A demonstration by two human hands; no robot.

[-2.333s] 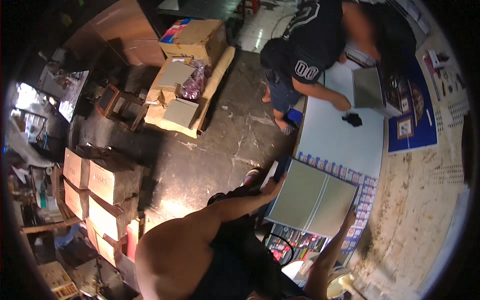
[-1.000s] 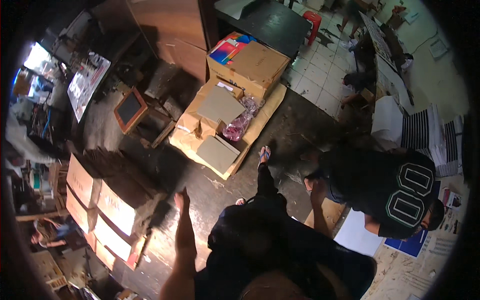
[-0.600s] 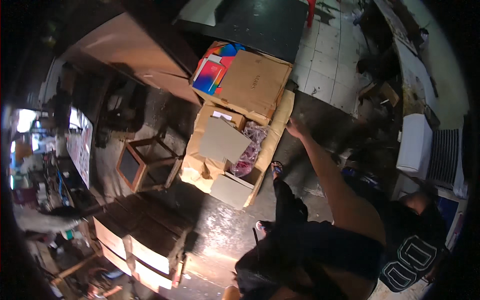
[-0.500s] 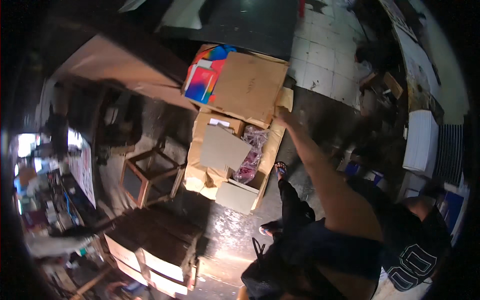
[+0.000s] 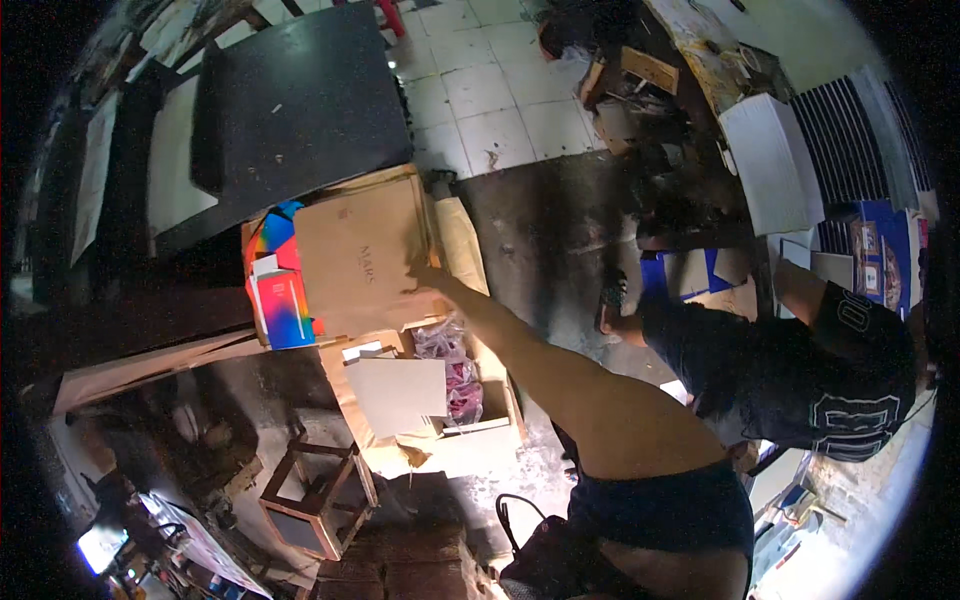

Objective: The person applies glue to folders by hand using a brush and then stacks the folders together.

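My right hand (image 5: 432,279) reaches out at the end of a long bare forearm. Its fingers look stretched and apart, at the right part of a large flat brown cardboard panel (image 5: 345,250); nothing shows in them. At the panel's left stand multicoloured blue, red and yellow packages (image 5: 285,300). Just nearer than the panel, an open cardboard carton (image 5: 505,405) holds a loose grey-white board (image 5: 398,395) and clear plastic-wrapped dark red items (image 5: 460,390). My left hand is not in view.
Another person in a black jersey (image 5: 800,370) bends over at the right. A black table (image 5: 300,100) stands at the far left, a wooden-framed stool (image 5: 315,495) nearer. White and dark-striped stacks (image 5: 770,165) line the right side. Brown cartons (image 5: 420,540) sit at the lower edge.
The view has swung, so the carton and panel now sit further left and the other person shows more fully. My right hand has moved from the panel's edge onto its face.
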